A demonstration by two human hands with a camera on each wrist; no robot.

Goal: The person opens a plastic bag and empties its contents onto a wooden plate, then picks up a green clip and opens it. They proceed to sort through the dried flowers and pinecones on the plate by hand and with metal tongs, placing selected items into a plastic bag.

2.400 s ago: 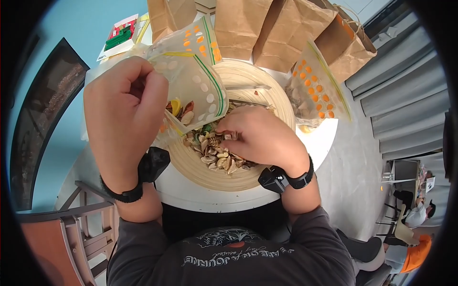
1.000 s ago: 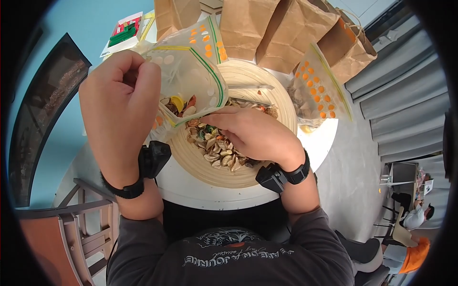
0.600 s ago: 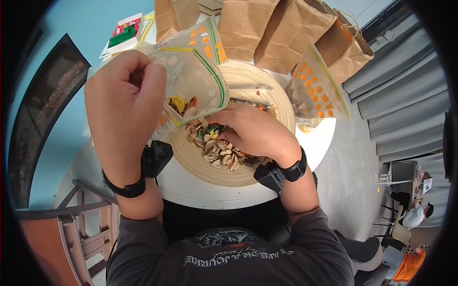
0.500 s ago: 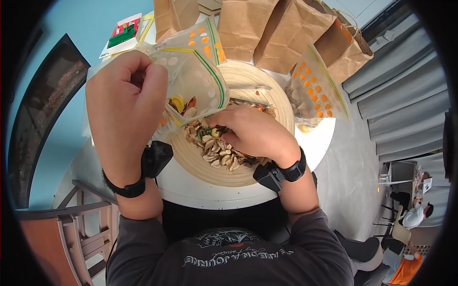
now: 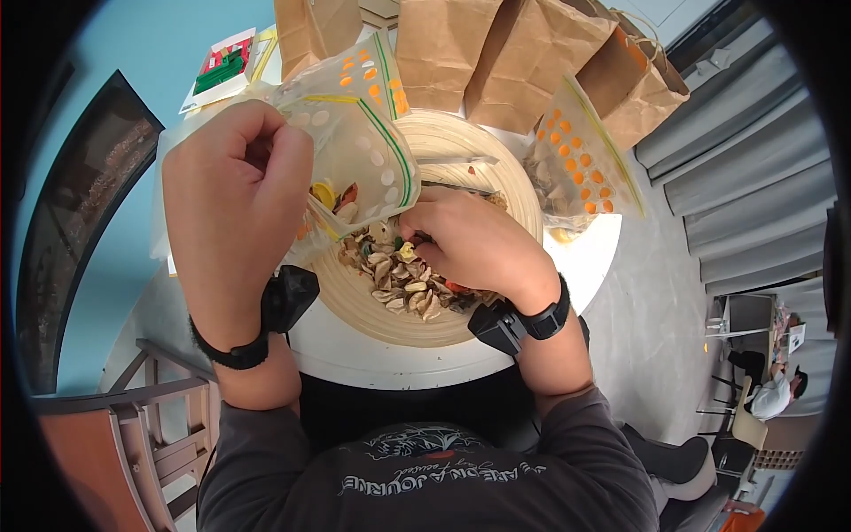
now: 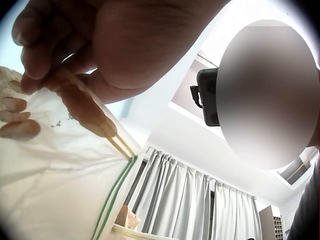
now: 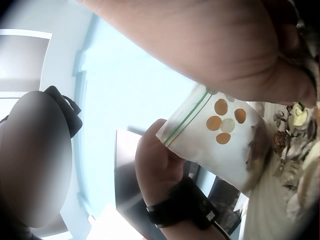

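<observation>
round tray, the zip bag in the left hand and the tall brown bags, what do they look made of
Round tray: maybe wood or bamboo, matte; pale tan, fine rings.
Zip bag in the left hand: seemingly plastic, slight sheen; cloudy see-through walls.
Tall brown bags: likely paper, matte; sharp folds and creases.

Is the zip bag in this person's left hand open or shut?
Open. The zip bag's edges spread apart into a wide mouth, with dried pieces visible inside; the left hand holds it.
</observation>
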